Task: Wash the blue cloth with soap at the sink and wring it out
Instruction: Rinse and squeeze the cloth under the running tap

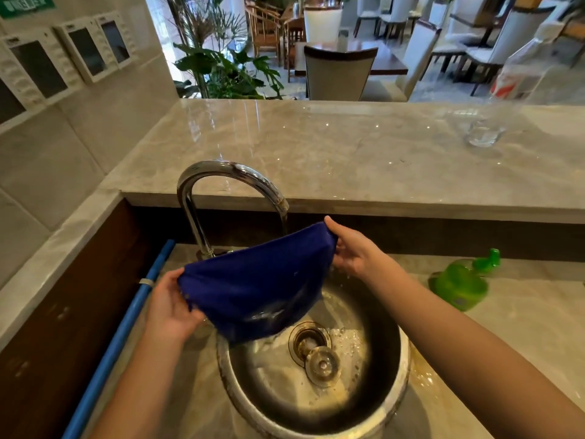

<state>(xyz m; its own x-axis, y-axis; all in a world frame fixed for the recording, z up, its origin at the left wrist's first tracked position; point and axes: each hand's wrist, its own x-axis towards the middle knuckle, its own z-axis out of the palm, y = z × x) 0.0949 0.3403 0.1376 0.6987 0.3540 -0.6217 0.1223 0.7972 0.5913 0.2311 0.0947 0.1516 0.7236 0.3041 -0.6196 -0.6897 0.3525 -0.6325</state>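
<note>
The blue cloth (256, 286) hangs spread out over the round steel sink (373, 403), under the spout of the chrome faucet (221, 175). My left hand (171, 305) grips its near left corner and my right hand (351, 248) grips its far right corner. Water runs off the cloth's lower part into the basin, where foam lies around the drain (308, 340). A loose drain plug (323, 364) rests beside the drain. A green soap bottle (462, 282) lies on its side on the counter right of the sink.
A blue pipe (126, 327) runs along the left of the sink. Behind the faucet rises a raised marble ledge (348, 147) with a clear plastic bottle (506, 90) at its far right. Wall panels (41, 68) hang on the left.
</note>
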